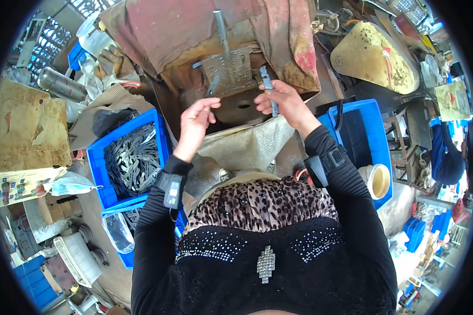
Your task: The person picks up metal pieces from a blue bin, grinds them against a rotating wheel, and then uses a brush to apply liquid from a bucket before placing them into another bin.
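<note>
My right hand grips a narrow grey-blue metal strip, held upright between thumb and fingers at the right of the worn machine. My left hand is raised at the machine's left front, its fingers loosely bent and apart, with nothing visible in them. Just beyond its fingertips, a similar small metal piece leans by a wet, oily metal block. From that block a metal rod rises. A round dark plate with a hole sits between my hands.
Left of me stands a blue crate full of metal strips, with another blue bin below it. At my right, a blue bin carries a cream bucket. A stained cloth drapes over the machine; a control box stands far left.
</note>
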Tool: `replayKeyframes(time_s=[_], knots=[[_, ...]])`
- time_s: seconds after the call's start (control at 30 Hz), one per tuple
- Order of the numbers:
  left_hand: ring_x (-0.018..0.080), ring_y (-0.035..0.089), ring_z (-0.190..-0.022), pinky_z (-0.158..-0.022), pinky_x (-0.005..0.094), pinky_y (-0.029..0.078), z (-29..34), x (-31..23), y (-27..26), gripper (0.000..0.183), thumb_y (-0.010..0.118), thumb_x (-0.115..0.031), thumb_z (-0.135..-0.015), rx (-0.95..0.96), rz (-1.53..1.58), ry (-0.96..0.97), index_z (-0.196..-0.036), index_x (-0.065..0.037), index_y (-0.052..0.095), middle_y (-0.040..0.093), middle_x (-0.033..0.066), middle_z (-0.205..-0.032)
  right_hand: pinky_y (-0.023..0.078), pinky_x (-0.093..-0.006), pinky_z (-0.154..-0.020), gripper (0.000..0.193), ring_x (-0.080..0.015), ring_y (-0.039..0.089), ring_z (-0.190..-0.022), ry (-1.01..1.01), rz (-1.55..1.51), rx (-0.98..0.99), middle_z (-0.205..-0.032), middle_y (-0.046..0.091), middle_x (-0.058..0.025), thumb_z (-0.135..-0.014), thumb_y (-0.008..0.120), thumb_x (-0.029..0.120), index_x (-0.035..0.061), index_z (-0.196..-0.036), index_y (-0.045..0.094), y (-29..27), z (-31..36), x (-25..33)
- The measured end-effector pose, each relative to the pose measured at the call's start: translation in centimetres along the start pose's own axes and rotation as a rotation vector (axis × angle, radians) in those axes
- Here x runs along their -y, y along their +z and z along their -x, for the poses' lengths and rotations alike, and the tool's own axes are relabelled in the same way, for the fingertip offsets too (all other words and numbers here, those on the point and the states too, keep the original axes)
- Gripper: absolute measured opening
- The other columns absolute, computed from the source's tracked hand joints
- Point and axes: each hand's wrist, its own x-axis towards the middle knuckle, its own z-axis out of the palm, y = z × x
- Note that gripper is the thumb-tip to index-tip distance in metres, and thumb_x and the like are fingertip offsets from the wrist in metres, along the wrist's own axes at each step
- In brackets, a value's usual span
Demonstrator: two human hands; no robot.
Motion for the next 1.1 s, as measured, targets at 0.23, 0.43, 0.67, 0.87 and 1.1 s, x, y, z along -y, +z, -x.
replayKeyframes(time_s=[0.23,0.43,0.67,0.87,1.1], knots=[[0.0050,0.050,-0.067,-0.061,0.0198,0.041,-1.8,3.1,2.0,0.023,0.048,0.000,-0.097,0.016,-0.419,0.254,-0.110,-0.002,0.067,0.066,0.0006,-0.096,0.050,-0.0251,-0.063,0.011,-0.0120,0.062,-0.071,-0.234,0.412,-0.282,-0.083,0.064,-0.0037,-0.092,0.065,0.013,0.0032,-0.098,0.064,-2.5,1.8,-0.1],[0.0059,0.049,-0.066,-0.061,0.0211,0.042,-1.4,3.7,1.3,0.024,0.046,0.002,-0.096,-0.051,-0.373,0.107,-0.107,-0.002,0.067,0.064,0.0002,-0.092,0.045,-0.0242,-0.060,0.012,-0.0097,0.057,-0.067,-0.415,0.458,-0.694,-0.074,0.063,-0.0014,-0.084,0.074,0.011,0.0020,-0.086,0.065,-10.6,6.6,-1.4],[0.0078,0.049,-0.061,-0.056,0.0235,0.042,-1.1,1.5,2.7,0.025,0.046,0.003,-0.095,-0.013,-0.666,0.246,-0.107,-0.002,0.067,0.066,0.0047,-0.092,0.044,-0.0254,-0.061,0.014,-0.0095,0.054,-0.065,-0.320,-0.019,-1.027,-0.070,0.063,-0.0023,-0.079,0.079,0.007,0.0053,-0.080,0.065,-20.4,9.8,-3.4],[0.0101,0.050,-0.060,-0.056,0.0252,0.043,-0.8,1.3,2.9,0.028,0.046,0.007,-0.091,-0.031,-0.675,0.245,-0.107,-0.002,0.067,0.066,0.0069,-0.090,0.046,-0.0285,-0.063,0.020,-0.0115,0.054,-0.064,-0.127,-0.063,-1.141,-0.070,0.060,-0.0015,-0.077,0.079,0.006,0.0054,-0.076,0.060,-22.6,7.8,-5.4],[0.0135,0.052,-0.060,-0.057,0.0273,0.045,-0.8,1.3,2.8,0.033,0.045,0.012,-0.085,-0.038,-0.684,0.273,-0.105,-0.003,0.067,0.064,0.0081,-0.087,0.047,-0.0293,-0.067,0.022,-0.0149,0.058,-0.068,-0.050,-0.020,-1.181,-0.076,0.063,-0.0047,-0.077,0.081,0.007,0.0055,-0.078,0.059,-22.8,6.5,-6.7]])
